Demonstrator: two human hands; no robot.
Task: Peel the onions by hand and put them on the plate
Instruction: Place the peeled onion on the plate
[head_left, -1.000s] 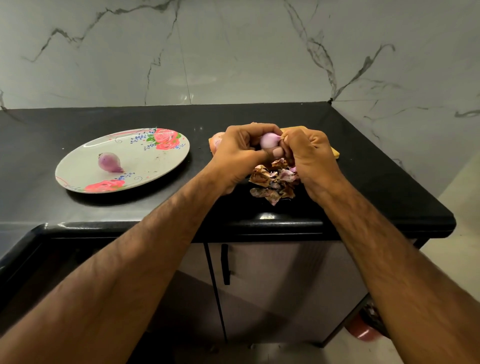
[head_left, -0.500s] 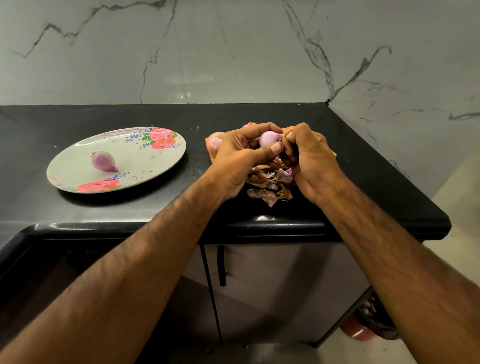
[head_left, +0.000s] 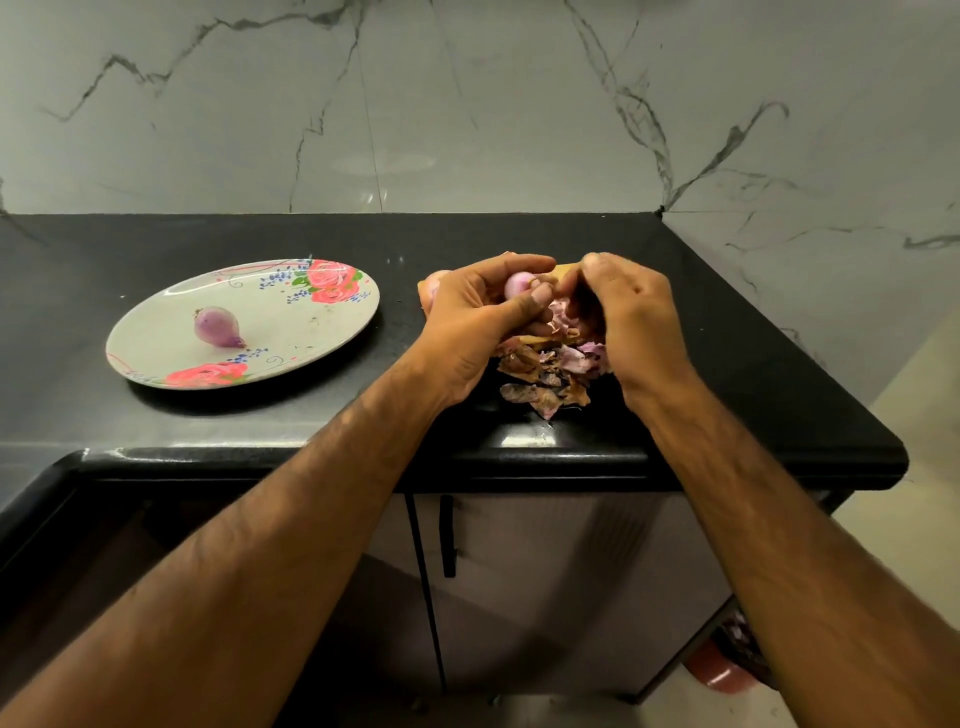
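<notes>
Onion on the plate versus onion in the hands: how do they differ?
Plate onion lies free on the plate, fully visible; held onion sits in the grip of the left hand, mostly hidden, right hand pinching its tip. Plate onion is darker purple, held onion paler pink. Both small.

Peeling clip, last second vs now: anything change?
Little. The right hand, pinching at the onion in the left hand, seems to have drawn a flap of pink skin down off it; the left hand now covers more of the onion. Unmoved: peeled onion on the plate, peel pile on the counter.
</notes>
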